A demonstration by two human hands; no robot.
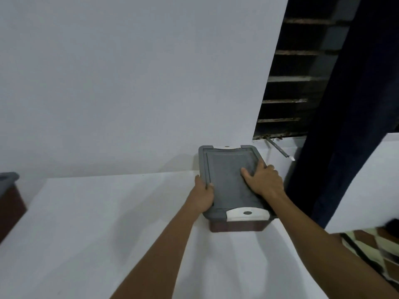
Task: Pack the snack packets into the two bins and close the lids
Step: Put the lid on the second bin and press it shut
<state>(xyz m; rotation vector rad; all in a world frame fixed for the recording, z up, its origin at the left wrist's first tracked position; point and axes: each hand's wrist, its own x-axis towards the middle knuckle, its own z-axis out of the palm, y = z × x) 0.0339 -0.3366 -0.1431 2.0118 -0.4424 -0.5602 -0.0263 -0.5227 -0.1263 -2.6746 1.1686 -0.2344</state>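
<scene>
Two bare forearms reach out over the white table [108,212]. Left hand [204,195] curls over the left edge of the grey lid [228,182], thumb on top and fingers wrapped down the side, gripping it. Right hand [264,180] lies on the lid's right half, fingers spread and fairly straight, palm down, fingertips reaching the right rim. The lid sits on the dark red bin [237,226], a white latch [247,214] at the near end and another at the far end. The bin stands at the table's far edge, by the wall. Far left, a second bin [9,199] with a grey lid, partly out of view.
</scene>
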